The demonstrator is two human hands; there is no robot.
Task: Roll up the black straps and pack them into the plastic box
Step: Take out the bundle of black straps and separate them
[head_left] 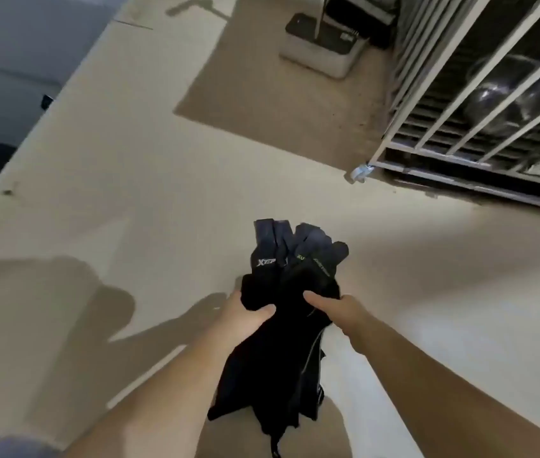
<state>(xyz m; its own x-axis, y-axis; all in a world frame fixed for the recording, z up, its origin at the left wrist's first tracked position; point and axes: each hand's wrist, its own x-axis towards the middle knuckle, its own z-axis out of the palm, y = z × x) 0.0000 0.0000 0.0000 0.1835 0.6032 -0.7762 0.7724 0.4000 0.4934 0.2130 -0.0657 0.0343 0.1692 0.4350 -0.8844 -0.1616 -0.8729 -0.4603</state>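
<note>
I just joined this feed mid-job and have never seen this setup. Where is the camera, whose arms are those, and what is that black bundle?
There is no machine here: one wide-angle camera sits on a person's head, looking forward and down. The two bare arms are that person's own. The left hand and the right hand each have a grip on a bundle of black straps, with pale lettering on its upper ends; the rest hangs down between the arms. Below is a pale floor. At upper right stands a white barred frame, and left of it a white box-shaped object with a dark top. I cannot tell whether that is the plastic box.
</note>
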